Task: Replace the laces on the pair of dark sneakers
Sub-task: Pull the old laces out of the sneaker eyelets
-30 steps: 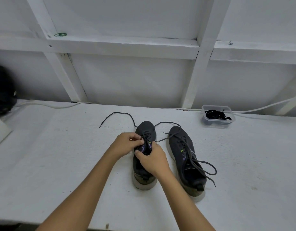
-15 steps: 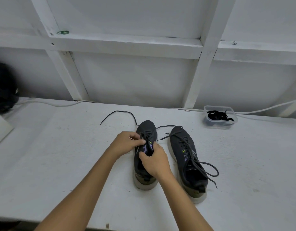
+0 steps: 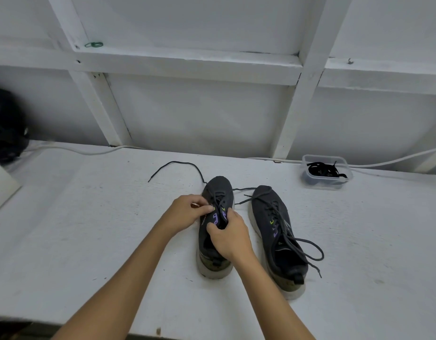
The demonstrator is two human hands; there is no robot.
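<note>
two dark sneakers stood side by side on the white surface (image 3: 89, 229), toes toward the wall and long axes running away from the person, the left sneaker (image 3: 215, 217) under both hands and the right sneaker (image 3: 276, 229) just beside it with its lace loose. one clear plastic tub (image 3: 327, 171) near the wall held a tangle of black laces (image 3: 325, 170). the left hand (image 3: 187, 212) pinched the lace (image 3: 177, 165) at the left sneaker's eyelets with curled fingers, while the right hand (image 3: 230, 238) gripped its tongue area, fingers curled.

- We seem to be in a plain workshop or shed.
- We face a white-painted timber-framed wall (image 3: 307, 77).
- We see a rough white workbench (image 3: 89, 229), cable (image 3: 89, 151) along its back.
</note>
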